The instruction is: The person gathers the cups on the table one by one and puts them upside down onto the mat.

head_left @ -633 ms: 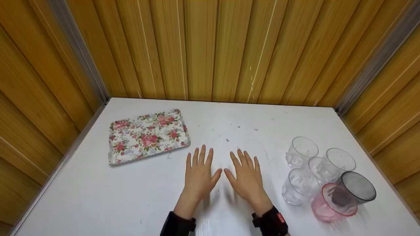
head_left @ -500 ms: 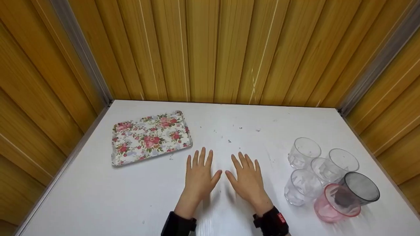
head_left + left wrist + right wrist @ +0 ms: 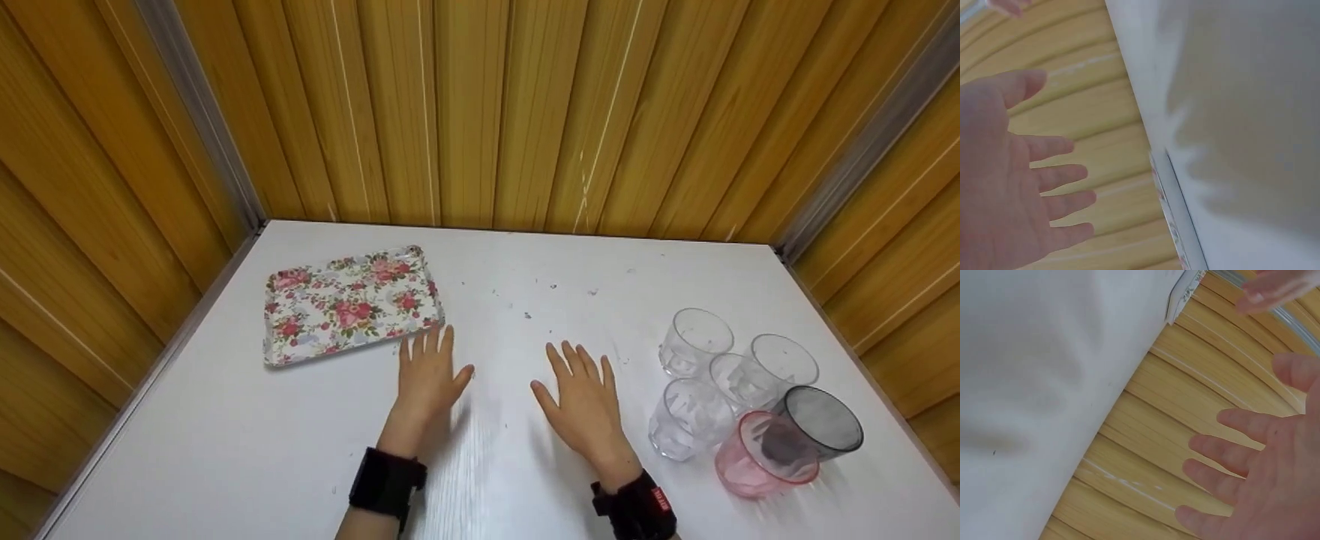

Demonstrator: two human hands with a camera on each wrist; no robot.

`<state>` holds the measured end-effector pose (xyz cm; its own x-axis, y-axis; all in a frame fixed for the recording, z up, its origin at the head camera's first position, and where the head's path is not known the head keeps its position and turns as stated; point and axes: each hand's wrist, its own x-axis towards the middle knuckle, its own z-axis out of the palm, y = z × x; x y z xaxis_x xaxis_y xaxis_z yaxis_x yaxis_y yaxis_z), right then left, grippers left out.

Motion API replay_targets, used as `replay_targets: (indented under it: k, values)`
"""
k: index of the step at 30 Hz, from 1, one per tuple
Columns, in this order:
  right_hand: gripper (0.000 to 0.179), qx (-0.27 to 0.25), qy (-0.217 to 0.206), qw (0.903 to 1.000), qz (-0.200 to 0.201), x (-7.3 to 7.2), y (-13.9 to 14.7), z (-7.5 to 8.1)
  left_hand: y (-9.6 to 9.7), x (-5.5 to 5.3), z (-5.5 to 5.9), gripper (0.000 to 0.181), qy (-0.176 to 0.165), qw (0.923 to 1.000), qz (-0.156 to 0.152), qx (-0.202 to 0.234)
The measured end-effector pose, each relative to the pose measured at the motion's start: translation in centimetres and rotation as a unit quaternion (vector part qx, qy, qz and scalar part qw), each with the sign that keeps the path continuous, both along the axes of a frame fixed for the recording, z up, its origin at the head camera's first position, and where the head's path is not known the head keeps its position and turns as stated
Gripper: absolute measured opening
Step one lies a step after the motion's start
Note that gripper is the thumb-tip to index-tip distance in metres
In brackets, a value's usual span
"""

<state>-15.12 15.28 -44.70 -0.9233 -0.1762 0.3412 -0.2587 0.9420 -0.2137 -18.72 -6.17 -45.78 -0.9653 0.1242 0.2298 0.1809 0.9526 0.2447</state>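
My left hand (image 3: 427, 381) hovers palm down over the white table, fingers spread and fairly straight. Its fingertips overlap the near right edge of a flowered tray (image 3: 352, 306) in the head view. The tray has a rose pattern on white and lies at the left. My right hand (image 3: 585, 401) is also held palm down above the table, fingers apart, holding nothing. Nearest to it, on the right, stands a clear glass (image 3: 686, 424). Both wrist views show bare palms, the left palm (image 3: 1005, 185) and the right palm (image 3: 1275, 478), with shadows on the table.
More cups crowd the right side: a pink glass (image 3: 757, 469), a dark grey glass (image 3: 825, 424) and several clear ones, such as the rear glass (image 3: 694, 345). Yellow wood-look panels (image 3: 465, 112) wall the back and sides of the white table (image 3: 225, 450).
My hands have moved apart: the left one has shifted left and forward toward the tray, the right one slightly right. The tray and glasses stay where they were on the table.
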Motion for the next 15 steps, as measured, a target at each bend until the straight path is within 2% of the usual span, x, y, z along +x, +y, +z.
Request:
replay_targets:
  k: [4, 9, 15]
  values:
    - [0.055, -0.001, 0.013, 0.9995, -0.028, 0.3, 1.5, 0.4, -2.3, -1.4, -0.8, 0.064, -0.035, 0.9988, 0.033, -0.007]
    - [0.054, -0.006, 0.019, 0.9971, -0.074, 0.7, 4.3, 1.4, -4.1, -2.6, -2.2, 0.066, -0.103, 0.9928, 0.057, -0.019]
    - [0.060, -0.010, -0.031, 0.9897, -0.140, 1.8, 8.1, 2.2, -4.8, -3.8, -2.8, 0.067, -0.148, 0.9865, 0.068, -0.018]
